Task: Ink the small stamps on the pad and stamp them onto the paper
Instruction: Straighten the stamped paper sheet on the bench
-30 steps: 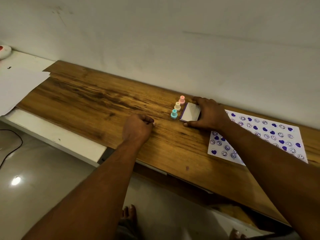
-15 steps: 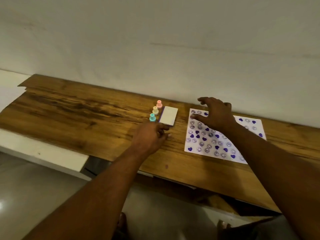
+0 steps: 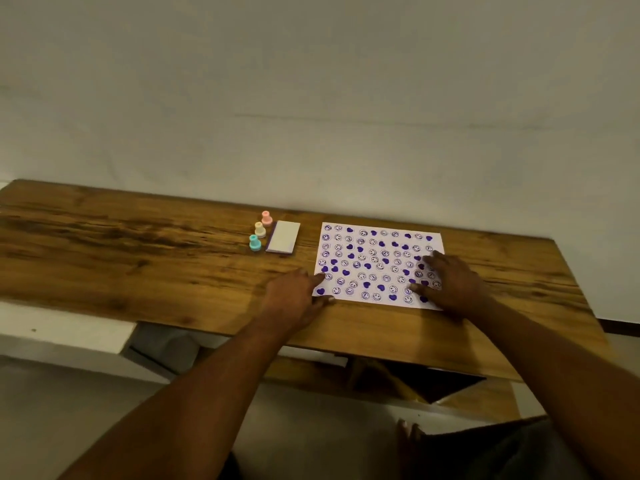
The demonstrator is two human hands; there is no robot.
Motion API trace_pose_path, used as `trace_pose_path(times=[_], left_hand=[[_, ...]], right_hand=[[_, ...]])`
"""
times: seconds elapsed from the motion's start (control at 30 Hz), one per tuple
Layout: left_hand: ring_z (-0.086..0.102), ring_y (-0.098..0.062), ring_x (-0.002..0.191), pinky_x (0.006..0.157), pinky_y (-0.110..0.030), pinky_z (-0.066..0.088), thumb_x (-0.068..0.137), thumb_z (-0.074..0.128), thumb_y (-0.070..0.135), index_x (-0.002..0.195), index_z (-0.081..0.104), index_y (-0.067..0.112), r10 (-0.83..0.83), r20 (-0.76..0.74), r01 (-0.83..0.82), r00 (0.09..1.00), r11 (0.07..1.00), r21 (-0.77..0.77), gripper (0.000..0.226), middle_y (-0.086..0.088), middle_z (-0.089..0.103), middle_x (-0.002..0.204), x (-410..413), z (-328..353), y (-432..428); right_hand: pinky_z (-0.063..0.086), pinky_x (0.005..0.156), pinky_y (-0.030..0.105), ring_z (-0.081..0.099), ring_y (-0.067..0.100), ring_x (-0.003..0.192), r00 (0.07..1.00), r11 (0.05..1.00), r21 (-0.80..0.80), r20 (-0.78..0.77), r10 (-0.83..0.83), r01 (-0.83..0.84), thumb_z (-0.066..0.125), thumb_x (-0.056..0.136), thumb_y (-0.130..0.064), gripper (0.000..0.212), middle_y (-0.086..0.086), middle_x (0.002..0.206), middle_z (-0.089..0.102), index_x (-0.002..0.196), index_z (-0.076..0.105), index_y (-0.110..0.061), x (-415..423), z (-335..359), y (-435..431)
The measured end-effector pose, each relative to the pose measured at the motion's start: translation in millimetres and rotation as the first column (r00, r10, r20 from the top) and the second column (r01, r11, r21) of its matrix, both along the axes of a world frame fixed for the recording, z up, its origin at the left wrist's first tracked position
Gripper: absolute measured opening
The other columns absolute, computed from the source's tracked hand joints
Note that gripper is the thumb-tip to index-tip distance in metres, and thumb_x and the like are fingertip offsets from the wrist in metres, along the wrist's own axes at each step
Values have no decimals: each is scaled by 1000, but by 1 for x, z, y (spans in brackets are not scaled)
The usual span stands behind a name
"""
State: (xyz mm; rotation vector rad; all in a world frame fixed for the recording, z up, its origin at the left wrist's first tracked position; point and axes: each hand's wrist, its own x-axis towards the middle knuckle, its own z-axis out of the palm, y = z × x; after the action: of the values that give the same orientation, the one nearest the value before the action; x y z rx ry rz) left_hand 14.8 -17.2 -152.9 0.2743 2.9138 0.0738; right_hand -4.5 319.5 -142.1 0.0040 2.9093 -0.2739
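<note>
A white paper (image 3: pixel 375 258) covered with several purple smiley and heart prints lies on the wooden table (image 3: pixel 138 258). My left hand (image 3: pixel 294 296) touches the paper's near-left corner with its fingertips. My right hand (image 3: pixel 450 284) lies flat on the paper's right side, fingers spread. To the paper's left sits the closed ink pad (image 3: pixel 283 236), white on top with a purple edge. Three small stamps stand in a row beside it: pink (image 3: pixel 266 218), cream (image 3: pixel 260 229) and teal (image 3: pixel 255 242). Neither hand holds a stamp.
A plain wall rises right behind the table. The table's near edge runs below my hands, with floor and a white ledge (image 3: pixel 62 330) at lower left. Bare wood stretches to the left of the stamps.
My right hand left the ink pad and moved onto the paper's right part. My left hand moved right, from bare wood to the paper's near-left corner. The view shifted right.
</note>
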Motion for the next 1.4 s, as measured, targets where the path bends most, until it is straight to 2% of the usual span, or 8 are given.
trace_pose_path(times=[0.27,0.63,0.83,1.4], left_hand=[[54,-24,132,97,-40,52,95,42,80,161,34,41,69,0,-69,998,997,29,77,-2,52,150,20,3,-4],[52,-25,136,97,-41,52,93,40,83,164,28,38,94,-7,-94,996,995,-14,84,-4,46,157,20,-1,-3],[53,-24,134,97,-41,54,94,40,81,164,29,36,90,-41,-90,995,996,1,83,-3,49,154,20,-3,-4],[51,-24,137,101,-41,52,95,41,81,164,30,35,100,-46,-100,994,995,21,84,-4,48,156,25,3,-5]], right_hand=[[35,120,54,26,31,156,1000,1000,8,-13,18,-18,57,85,-81,94,0,171,26,161,34,-31,11,6,-11],[33,118,64,24,33,156,1000,1000,28,7,-7,7,56,81,-86,97,-2,171,26,160,34,-34,6,-2,-15],[32,121,60,23,34,156,1000,1000,10,17,-11,11,60,80,-84,99,2,171,26,160,34,-31,7,-3,-19],[29,123,59,20,36,157,1000,1000,-13,9,-10,10,60,81,-83,100,4,172,25,161,32,-30,7,-5,-21]])
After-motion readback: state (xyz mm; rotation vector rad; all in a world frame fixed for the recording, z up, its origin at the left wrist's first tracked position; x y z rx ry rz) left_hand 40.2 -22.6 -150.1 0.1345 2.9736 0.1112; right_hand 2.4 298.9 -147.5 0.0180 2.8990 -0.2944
